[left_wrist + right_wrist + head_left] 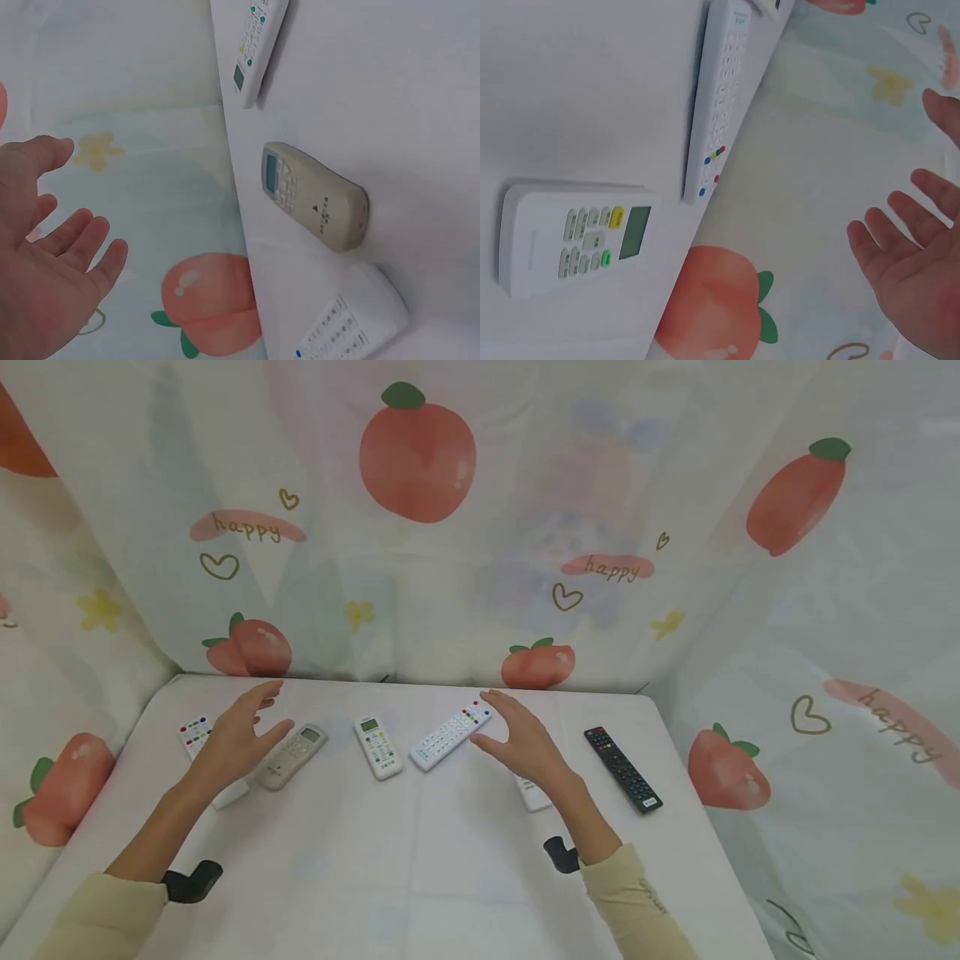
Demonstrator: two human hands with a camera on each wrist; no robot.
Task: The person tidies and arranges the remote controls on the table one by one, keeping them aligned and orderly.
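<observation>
Both hands hover open above a white table [420, 877] with a row of remotes. My left hand [262, 717] is spread over a white remote with coloured buttons [195, 733], just left of a beige remote [292, 756]. In the left wrist view the left hand [56, 255] holds nothing, with the beige remote [315, 196] beyond it. My right hand [504, 728] floats beside a long white remote [452, 735] and covers most of a small white remote [534, 795]. The right wrist view shows the right hand [919, 262] empty, the long white remote [724, 97] and a display remote [577, 236].
A short white remote [378, 746] lies between the hands and a black remote [622, 768] lies at the right. Peach-print curtain [420, 527] walls the table on the back and both sides. Bare tabletop stretches toward me.
</observation>
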